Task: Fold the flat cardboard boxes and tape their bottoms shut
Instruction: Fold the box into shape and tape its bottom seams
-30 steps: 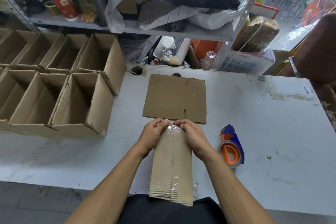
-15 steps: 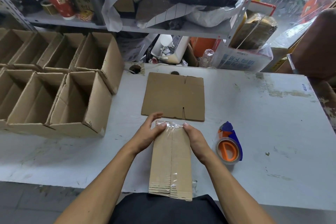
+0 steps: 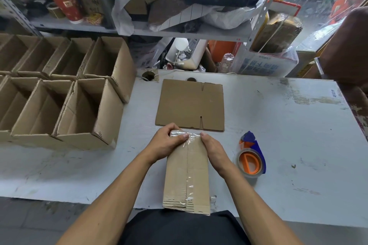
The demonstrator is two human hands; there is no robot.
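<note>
A folded cardboard box (image 3: 187, 173) lies on its side in front of me, its bottom flaps up, with a strip of clear tape running along the centre seam. My left hand (image 3: 166, 144) grips the box's far left corner, thumb pressing the tape end down over the edge. On the far right side of the box rests my right hand (image 3: 212, 148), fingers straight along the cardboard. A flat unfolded box (image 3: 191, 103) lies on the table just beyond. The orange and blue tape dispenser (image 3: 252, 160) sits to the right of my right hand.
Several folded open boxes (image 3: 79, 109) stand in rows on the left of the white table (image 3: 298, 135). Behind the table a cluttered metal shelf (image 3: 179, 32) holds cups, bags and cartons. A brown chair back (image 3: 346, 45) stands at the far right.
My left hand has shifted onto the box's far end and its thumb now presses the tape over the edge. The right hand stays at the right side.
</note>
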